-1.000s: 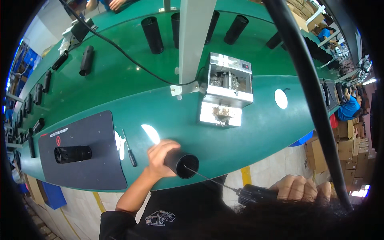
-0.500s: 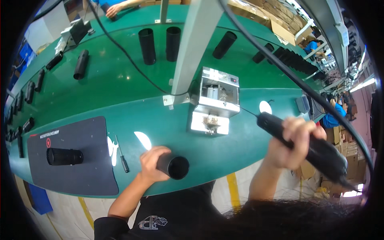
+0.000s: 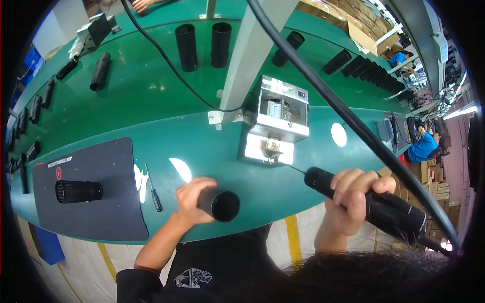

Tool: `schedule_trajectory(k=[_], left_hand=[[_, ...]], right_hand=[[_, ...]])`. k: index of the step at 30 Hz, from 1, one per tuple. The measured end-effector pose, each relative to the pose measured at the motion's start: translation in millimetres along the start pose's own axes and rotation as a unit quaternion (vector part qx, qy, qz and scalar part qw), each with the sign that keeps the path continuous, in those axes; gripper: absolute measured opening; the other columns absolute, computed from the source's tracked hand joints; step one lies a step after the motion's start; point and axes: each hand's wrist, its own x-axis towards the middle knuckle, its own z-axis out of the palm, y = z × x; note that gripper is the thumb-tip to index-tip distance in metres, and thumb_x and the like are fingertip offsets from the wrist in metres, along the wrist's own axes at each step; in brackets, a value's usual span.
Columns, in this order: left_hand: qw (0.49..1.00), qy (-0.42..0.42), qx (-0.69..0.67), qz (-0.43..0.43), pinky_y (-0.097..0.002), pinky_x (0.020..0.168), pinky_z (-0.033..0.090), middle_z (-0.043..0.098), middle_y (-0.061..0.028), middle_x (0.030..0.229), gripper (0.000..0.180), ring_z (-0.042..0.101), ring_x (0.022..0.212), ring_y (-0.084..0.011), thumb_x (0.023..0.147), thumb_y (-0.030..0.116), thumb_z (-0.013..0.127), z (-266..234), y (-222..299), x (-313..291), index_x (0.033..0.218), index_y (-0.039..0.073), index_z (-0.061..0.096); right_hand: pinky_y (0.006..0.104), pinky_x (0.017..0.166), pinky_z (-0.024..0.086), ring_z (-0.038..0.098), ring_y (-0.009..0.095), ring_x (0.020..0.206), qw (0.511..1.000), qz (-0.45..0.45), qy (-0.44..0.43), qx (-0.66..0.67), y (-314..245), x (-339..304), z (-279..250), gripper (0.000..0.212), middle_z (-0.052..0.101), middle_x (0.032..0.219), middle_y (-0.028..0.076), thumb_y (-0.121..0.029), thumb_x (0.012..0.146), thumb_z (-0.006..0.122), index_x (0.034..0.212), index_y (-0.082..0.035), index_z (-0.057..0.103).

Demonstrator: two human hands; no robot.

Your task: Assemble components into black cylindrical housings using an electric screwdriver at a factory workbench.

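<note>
My left hand is wrapped around a black cylindrical tube, whose open end faces me near the front edge of the bench. In my right hand is a corded black electric screwdriver, held at an angle. Its thin bit points left toward the front tray of a silver screw feeder. The tip appears to be at the tray's edge; whether a screw sits on it is too small to tell.
At left, a dark mat bears another black tube. A hand screwdriver lies beside it. A grey post rises behind the feeder; a thick black cable crosses the right side. More tubes stand farther back.
My right hand has brought the electric screwdriver left and down, its bit now at the feeder's front. My left hand keeps the tube in nearly the same place. The view has shifted slightly.
</note>
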Motion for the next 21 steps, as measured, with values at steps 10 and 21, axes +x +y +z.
schedule_trajectory(k=[10,21], left_hand=[[0.999,0.023,0.004,0.031,-0.0338,0.064,0.057,0.071,-0.0159,0.089,0.042,0.072,0.074,-0.0293,0.065,0.012,0.085,2,4,9,0.099,-0.001,0.065],[0.999,0.012,0.005,0.035,-0.0330,0.063,0.057,0.071,-0.0155,0.088,0.041,0.072,0.073,-0.0282,0.065,0.011,0.084,3,3,9,0.099,-0.001,0.065]], right_hand=[[0.0350,0.064,0.048,0.053,0.016,0.058,0.996,0.080,0.023,-0.011,-20,-7,7,0.033,0.050,0.073,0.003,-0.004,0.093,0.064,0.116,-0.012,0.042],[0.0385,0.066,0.052,0.057,0.018,0.061,0.998,0.050,0.031,-0.018,-5,-9,5,0.035,0.055,0.077,0.003,-0.005,0.095,0.066,0.114,-0.014,0.039]])
